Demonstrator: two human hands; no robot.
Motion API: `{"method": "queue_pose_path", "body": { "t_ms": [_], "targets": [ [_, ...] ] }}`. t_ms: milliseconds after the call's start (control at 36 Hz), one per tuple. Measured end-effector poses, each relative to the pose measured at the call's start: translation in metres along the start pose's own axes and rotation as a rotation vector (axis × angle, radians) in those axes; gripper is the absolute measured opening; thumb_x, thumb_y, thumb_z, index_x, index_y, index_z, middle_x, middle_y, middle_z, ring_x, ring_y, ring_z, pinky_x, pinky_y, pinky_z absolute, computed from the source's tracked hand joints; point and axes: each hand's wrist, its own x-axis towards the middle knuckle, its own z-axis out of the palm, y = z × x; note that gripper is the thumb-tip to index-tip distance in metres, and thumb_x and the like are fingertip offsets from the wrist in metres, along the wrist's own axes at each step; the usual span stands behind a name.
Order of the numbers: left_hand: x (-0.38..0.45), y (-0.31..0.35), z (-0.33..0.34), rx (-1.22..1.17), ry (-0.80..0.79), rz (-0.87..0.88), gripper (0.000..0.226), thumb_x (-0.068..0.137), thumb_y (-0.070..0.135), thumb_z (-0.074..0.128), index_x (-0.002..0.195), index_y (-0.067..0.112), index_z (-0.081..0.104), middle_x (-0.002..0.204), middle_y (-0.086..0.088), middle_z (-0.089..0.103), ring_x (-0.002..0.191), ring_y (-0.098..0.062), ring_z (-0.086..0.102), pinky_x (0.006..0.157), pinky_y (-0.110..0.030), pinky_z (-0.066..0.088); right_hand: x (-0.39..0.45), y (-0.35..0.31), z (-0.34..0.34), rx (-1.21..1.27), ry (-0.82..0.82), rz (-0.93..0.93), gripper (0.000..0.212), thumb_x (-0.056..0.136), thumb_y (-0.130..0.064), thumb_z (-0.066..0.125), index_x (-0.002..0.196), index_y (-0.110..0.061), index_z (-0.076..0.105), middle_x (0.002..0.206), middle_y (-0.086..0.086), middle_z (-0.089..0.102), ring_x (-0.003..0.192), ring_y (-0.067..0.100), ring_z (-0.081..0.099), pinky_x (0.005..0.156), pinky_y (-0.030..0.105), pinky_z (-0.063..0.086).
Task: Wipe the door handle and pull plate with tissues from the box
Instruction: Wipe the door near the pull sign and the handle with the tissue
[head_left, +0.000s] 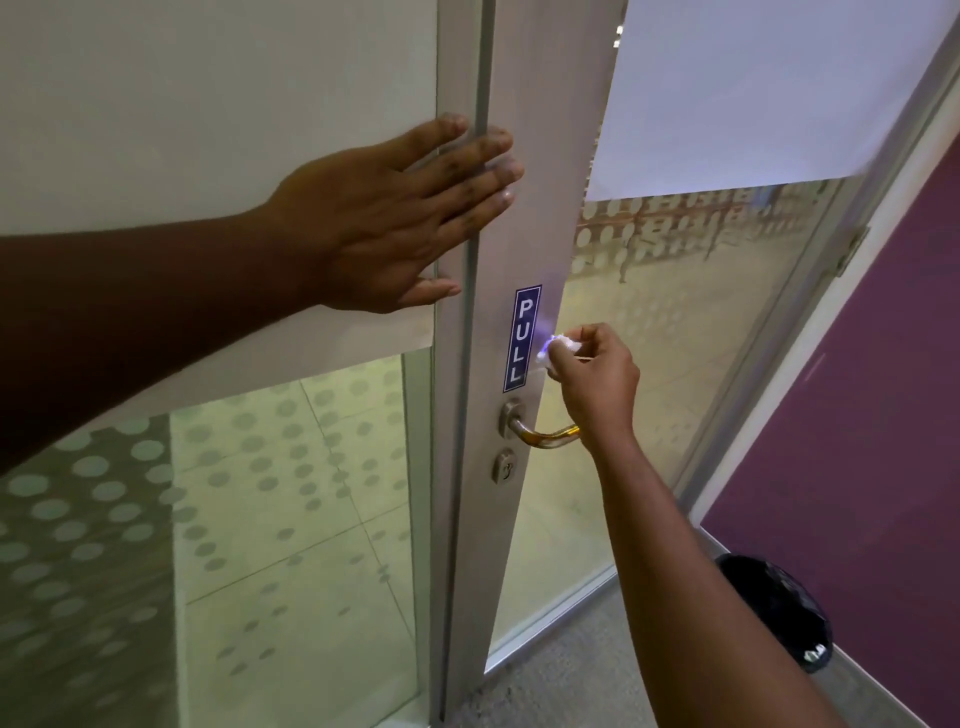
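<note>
A blue PULL plate (522, 338) with white letters is stuck upright on the grey door stile. Below it sits a metal lever handle (537, 431) and under that a round lock cylinder (505, 466). My right hand (595, 382) pinches a small crumpled white tissue (553, 351) and presses it against the plate's right edge, near the lower letters. The hand's wrist hides the end of the lever. My left hand (395, 215) lies flat with fingers spread on the door frame and stile edge, above and left of the plate. The tissue box is not in view.
The door (649, 364) is glass with frosted dots and a white sheet covering its upper part. A fixed glass panel (260, 519) stands on the left. A black bin with a liner (776, 608) sits on the floor at lower right, beside a purple wall (857, 415).
</note>
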Motion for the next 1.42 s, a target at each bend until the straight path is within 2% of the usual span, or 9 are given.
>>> {"method": "queue_pose_path", "body": {
  "t_ms": [83, 194, 278, 444, 583, 833, 1056, 1278, 1417],
  "targets": [
    [0.0, 0.0, 0.001, -0.005, 0.005, 0.002, 0.088, 0.096, 0.057, -0.018, 0.161, -0.001, -0.01, 0.169, -0.027, -0.006, 0.158, -0.041, -0.007, 0.129, -0.052, 0.006, 0.004, -0.004, 0.0, -0.083, 0.007, -0.078, 0.002, 0.085, -0.026, 0.07, 0.085, -0.024, 0.071, 0.08, -0.009, 0.07, 0.07, 0.004, 0.065, 0.065, 0.022, 0.054],
    [0.001, -0.001, 0.003, -0.009, 0.015, 0.004, 0.088, 0.096, 0.057, -0.018, 0.161, -0.001, -0.009, 0.169, -0.027, -0.007, 0.158, -0.041, -0.008, 0.128, -0.052, 0.005, 0.015, -0.008, -0.002, -0.126, 0.001, -0.101, 0.029, 0.088, -0.028, 0.072, 0.115, -0.019, 0.072, 0.108, -0.004, 0.064, 0.084, 0.004, 0.063, 0.065, 0.0, 0.041],
    [0.0, 0.0, 0.004, -0.008, 0.015, 0.006, 0.088, 0.096, 0.057, -0.018, 0.161, -0.001, -0.009, 0.169, -0.027, -0.006, 0.158, -0.041, -0.008, 0.128, -0.052, 0.005, 0.013, -0.012, 0.002, -0.132, -0.002, -0.189, 0.036, 0.091, -0.025, 0.07, 0.125, -0.018, 0.066, 0.115, -0.003, 0.066, 0.092, 0.005, 0.064, 0.074, 0.011, 0.05],
    [-0.001, 0.0, 0.004, 0.002, 0.004, 0.007, 0.087, 0.097, 0.056, -0.018, 0.16, -0.003, -0.012, 0.169, -0.028, -0.008, 0.158, -0.042, -0.008, 0.128, -0.052, 0.007, 0.01, -0.016, 0.014, -0.128, 0.147, -0.413, 0.019, 0.092, -0.025, 0.07, 0.106, -0.014, 0.073, 0.096, -0.001, 0.071, 0.082, 0.01, 0.065, 0.073, 0.036, 0.059],
    [0.0, 0.0, 0.003, 0.022, -0.003, 0.008, 0.087, 0.095, 0.055, -0.021, 0.16, -0.003, -0.013, 0.169, -0.028, -0.008, 0.158, -0.042, -0.007, 0.128, -0.052, 0.008, 0.01, -0.008, 0.023, -0.16, 0.176, -0.526, 0.02, 0.09, -0.016, 0.071, 0.108, -0.009, 0.073, 0.098, 0.006, 0.069, 0.083, 0.013, 0.064, 0.069, 0.033, 0.059],
    [0.0, 0.0, 0.001, 0.026, -0.01, 0.009, 0.087, 0.096, 0.055, -0.021, 0.16, -0.003, -0.014, 0.168, -0.029, -0.009, 0.158, -0.043, -0.007, 0.128, -0.052, 0.01, -0.004, 0.012, 0.026, -0.166, 0.154, -0.431, 0.015, 0.088, -0.009, 0.072, 0.102, -0.006, 0.076, 0.09, 0.007, 0.072, 0.076, 0.013, 0.064, 0.068, 0.032, 0.057],
    [0.001, 0.0, 0.003, -0.016, -0.001, -0.005, 0.085, 0.097, 0.055, -0.017, 0.16, -0.003, -0.015, 0.168, -0.029, -0.012, 0.157, -0.043, -0.011, 0.128, -0.053, 0.007, -0.005, 0.007, 0.024, -0.094, 0.164, -0.349, 0.014, 0.088, -0.013, 0.073, 0.101, -0.012, 0.077, 0.088, 0.0, 0.075, 0.075, 0.004, 0.064, 0.07, 0.025, 0.057],
    [0.001, -0.001, 0.001, -0.039, -0.012, -0.001, 0.087, 0.095, 0.056, -0.022, 0.159, -0.003, -0.017, 0.167, -0.029, -0.015, 0.157, -0.043, -0.013, 0.128, -0.053, 0.004, 0.021, -0.023, 0.019, -0.043, 0.215, -0.452, 0.01, 0.09, -0.023, 0.072, 0.091, -0.014, 0.076, 0.078, -0.005, 0.069, 0.068, 0.003, 0.06, 0.063, 0.012, 0.048],
    [0.001, 0.0, 0.0, -0.037, -0.034, -0.004, 0.088, 0.094, 0.057, -0.024, 0.158, -0.003, -0.019, 0.166, -0.03, -0.016, 0.156, -0.043, -0.013, 0.128, -0.053, 0.005, 0.018, -0.018, 0.021, -0.048, 0.205, -0.497, 0.011, 0.089, -0.016, 0.073, 0.096, -0.009, 0.076, 0.082, 0.002, 0.07, 0.07, 0.007, 0.061, 0.065, 0.015, 0.05]
  ]
}}
